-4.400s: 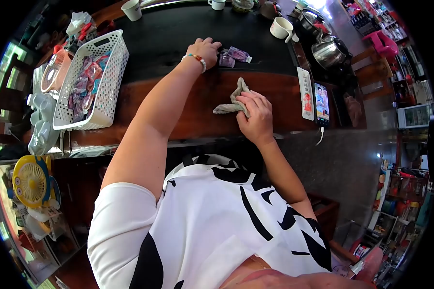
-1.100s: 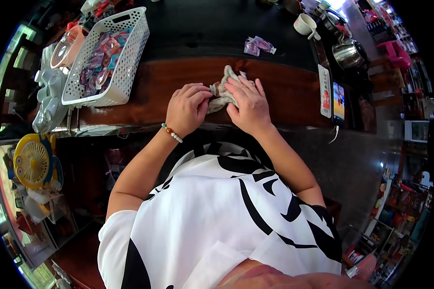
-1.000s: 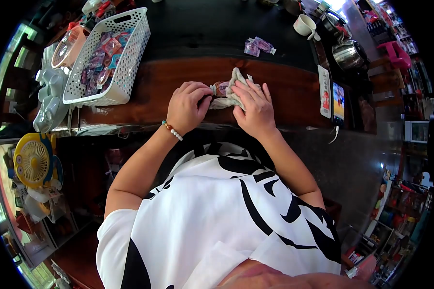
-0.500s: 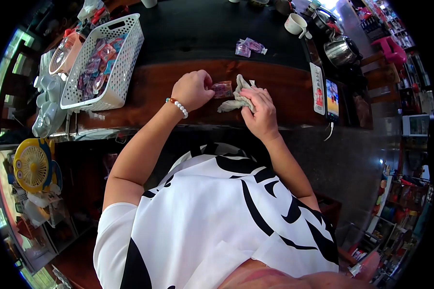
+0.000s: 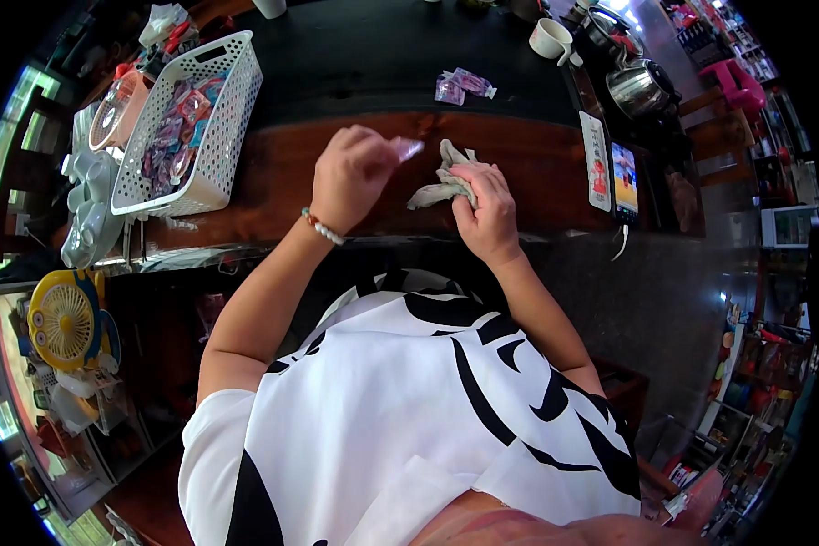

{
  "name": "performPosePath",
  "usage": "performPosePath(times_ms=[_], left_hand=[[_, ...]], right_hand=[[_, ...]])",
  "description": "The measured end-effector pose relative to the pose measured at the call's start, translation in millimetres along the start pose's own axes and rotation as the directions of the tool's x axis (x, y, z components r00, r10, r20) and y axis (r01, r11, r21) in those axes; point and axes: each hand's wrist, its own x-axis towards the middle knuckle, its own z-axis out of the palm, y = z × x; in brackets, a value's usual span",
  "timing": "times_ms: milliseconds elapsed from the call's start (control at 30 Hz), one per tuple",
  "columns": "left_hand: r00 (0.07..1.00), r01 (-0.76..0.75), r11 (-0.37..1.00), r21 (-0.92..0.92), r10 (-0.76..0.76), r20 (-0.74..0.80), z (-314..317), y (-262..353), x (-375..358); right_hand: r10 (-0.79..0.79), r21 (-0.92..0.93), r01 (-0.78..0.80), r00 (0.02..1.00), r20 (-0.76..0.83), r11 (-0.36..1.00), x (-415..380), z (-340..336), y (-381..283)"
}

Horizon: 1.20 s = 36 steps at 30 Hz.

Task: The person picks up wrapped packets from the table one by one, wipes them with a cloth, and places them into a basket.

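My left hand (image 5: 350, 177), with a beaded bracelet at the wrist, is raised over the table and closed on a small plastic packet (image 5: 408, 149). The packet sticks out to the right of the fingers and is slightly blurred. My right hand (image 5: 488, 207) grips a pale, crumpled cloth (image 5: 446, 188) on the brown table edge. Farther back lie a few purple packets (image 5: 464, 85). To the left of my left hand stands a white perforated basket (image 5: 235, 118) with many similar packets (image 5: 175, 127) inside.
A phone (image 5: 624, 177) and a white printed box (image 5: 596, 162) lie at the right. Behind them are a white mug (image 5: 551, 39) and a metal kettle (image 5: 640, 88). A pink basket (image 5: 118, 111) and clear plastic containers (image 5: 91, 196) sit at the far left.
My left hand has picked the packet up off the table and moved slightly left with it. My right hand stays on the cloth, nearly in place.
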Motion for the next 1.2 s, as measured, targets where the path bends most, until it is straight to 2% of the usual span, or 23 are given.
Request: performPosePath(times_ms=[100,133,267,333,367,433,467,700,833,900,1033,1100,1200], left_hand=[[0.962,-0.133,0.987,0.095,0.105,0.253,-6.3,-0.1,-32.9],[0.963,-0.082,0.995,0.063,0.062,0.263,-7.3,1.4,-41.8],[0.967,-0.078,0.992,0.099,0.051,0.25,-15.7,4.7,-61.9],[0.974,-0.081,0.99,0.112,0.054,0.218,-12.1,5.3,-67.0],[0.98,-0.087,0.988,0.126,0.062,0.188,-11.0,5.4,-68.0],[0.976,-0.099,0.985,0.139,0.069,0.206,-13.3,4.4,-66.8],[0.978,-0.093,0.987,0.13,0.066,0.197,-12.1,2.7,-68.3],[0.989,-0.1,0.993,0.066,0.092,0.115,-11.5,4.7,-66.4],[0.996,-0.052,0.998,0.046,0.049,0.072,-8.6,1.5,-70.5],[0.998,0.041,0.999,0.03,-0.042,0.042,-8.7,3.3,-71.7],[0.999,0.021,0.999,0.035,-0.022,0.042,-10.3,3.5,-68.7],[0.997,-0.028,0.998,0.048,0.025,0.075,-13.1,5.5,-66.2],[0.99,-0.091,0.992,0.09,0.081,0.112,-13.4,4.7,-66.5]], right_hand=[[0.019,0.05,-0.017,0.999,-0.035,0.999,0.7,0.2,1.2],[0.027,0.078,-0.022,0.998,-0.057,0.997,0.3,0.5,1.8],[0.011,0.075,-0.008,0.999,-0.035,0.997,5.0,0.4,-2.1],[-0.094,0.047,0.093,0.996,0.011,0.995,9.1,3.9,-12.3],[-0.12,0.089,0.114,0.991,0.066,0.989,9.9,7.5,-20.1],[-0.245,0.041,0.242,0.946,0.212,0.97,10.9,16.1,-35.6],[-0.251,0.007,0.259,0.931,0.263,0.966,7.9,24.0,-36.3],[-0.09,-0.175,0.135,0.965,0.245,0.975,32.7,38.0,-23.0],[-0.204,-0.093,0.248,0.919,0.338,0.964,31.3,33.1,-43.1],[-0.271,-0.008,0.297,0.884,0.382,0.955,21.6,30.5,-51.0],[-0.269,0.045,0.273,0.882,0.387,0.961,12.4,15.1,-46.8],[-0.237,-0.026,0.254,0.931,0.279,0.967,8.4,12.3,-35.3],[-0.135,-0.094,0.159,0.965,0.225,0.983,11.3,14.1,-21.5]])
